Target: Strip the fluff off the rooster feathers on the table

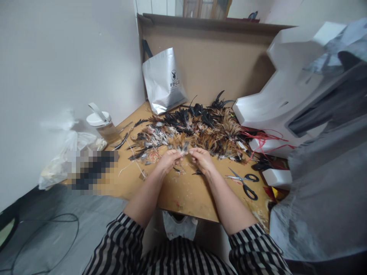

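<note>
Striped black-and-grey cloth shirt (183, 259), sleeves gathered in soft folds, forearms bare. Beyond it, a smooth yellow-brown tabletop (195, 198), littered with fine fluff and scraps.

Left hand (170, 159): thumb and fingers pinched narrow on the base of a small grey-and-brown downy feather tuft (185, 146). Right hand (202, 159): fingertips drawn together just beside the tuft's right edge; what sits between them is too small to tell. Tuft lies between the two grips, its wispy tips pointing away from the wearer.

Directly behind: a broad heap of glossy black and rusty-brown feathers (197, 122), layered in ragged fans, pale down at the quill ends. Tuft's tips overlap the heap's near edge in view.

Right of the hands: black-handled steel scissors (243, 179), blades parted, flat on the wood. Near the heap's right end, thin tangled red cord (262, 141) against angular white foam packing (301, 88). Behind the heap, a creased shiny silver bag (164, 84), upright, leaning slightly.
</note>
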The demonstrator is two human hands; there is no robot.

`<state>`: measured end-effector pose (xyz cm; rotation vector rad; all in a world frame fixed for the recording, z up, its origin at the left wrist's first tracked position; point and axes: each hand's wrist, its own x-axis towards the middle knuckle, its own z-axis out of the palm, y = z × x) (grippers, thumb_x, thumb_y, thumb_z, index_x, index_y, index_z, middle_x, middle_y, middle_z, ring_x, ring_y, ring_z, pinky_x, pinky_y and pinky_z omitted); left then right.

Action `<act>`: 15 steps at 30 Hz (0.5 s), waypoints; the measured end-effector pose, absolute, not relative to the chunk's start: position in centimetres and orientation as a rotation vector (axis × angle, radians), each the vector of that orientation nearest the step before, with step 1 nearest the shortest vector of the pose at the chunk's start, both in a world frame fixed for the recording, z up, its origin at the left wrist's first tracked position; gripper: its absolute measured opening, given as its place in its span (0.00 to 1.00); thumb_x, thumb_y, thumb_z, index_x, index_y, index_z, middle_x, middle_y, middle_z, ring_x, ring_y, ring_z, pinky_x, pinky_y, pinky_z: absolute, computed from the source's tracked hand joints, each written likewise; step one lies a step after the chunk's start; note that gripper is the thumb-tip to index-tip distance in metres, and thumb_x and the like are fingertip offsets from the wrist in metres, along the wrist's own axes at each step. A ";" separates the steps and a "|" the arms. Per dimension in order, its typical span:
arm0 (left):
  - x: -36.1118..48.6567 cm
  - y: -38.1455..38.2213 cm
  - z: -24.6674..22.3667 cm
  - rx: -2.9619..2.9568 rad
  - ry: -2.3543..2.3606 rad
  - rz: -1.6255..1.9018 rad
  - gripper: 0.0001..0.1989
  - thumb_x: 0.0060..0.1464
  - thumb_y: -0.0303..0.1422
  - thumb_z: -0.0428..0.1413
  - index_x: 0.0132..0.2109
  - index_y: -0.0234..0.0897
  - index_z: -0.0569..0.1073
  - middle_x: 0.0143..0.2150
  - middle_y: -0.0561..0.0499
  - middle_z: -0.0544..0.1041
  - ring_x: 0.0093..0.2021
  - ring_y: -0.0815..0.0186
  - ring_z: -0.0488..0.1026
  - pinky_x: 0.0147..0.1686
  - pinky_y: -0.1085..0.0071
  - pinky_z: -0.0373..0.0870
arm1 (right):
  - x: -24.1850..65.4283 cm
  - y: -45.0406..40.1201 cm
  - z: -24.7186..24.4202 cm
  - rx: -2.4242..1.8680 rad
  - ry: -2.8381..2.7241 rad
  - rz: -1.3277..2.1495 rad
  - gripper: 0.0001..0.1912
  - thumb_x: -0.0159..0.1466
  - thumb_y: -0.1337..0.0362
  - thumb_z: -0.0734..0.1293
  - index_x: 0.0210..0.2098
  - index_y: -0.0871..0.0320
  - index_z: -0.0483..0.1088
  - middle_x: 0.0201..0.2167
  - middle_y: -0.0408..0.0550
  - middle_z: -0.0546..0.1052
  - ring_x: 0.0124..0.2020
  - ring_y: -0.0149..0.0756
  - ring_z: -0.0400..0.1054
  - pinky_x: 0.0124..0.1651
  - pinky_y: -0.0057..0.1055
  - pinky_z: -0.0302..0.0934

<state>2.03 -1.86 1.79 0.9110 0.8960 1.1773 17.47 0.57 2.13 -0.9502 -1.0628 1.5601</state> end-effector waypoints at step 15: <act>2.4 -2.2 2.3 0.850 0.831 1.176 0.15 0.35 0.36 0.64 0.31 0.29 0.76 0.23 0.50 0.72 0.21 0.77 0.62 0.18 0.80 0.51 | 16.9 0.0 2.6 -1.022 -1.107 1.467 0.12 0.43 0.58 0.71 0.23 0.60 0.71 0.16 0.41 0.70 0.15 0.22 0.52 0.19 0.24 0.43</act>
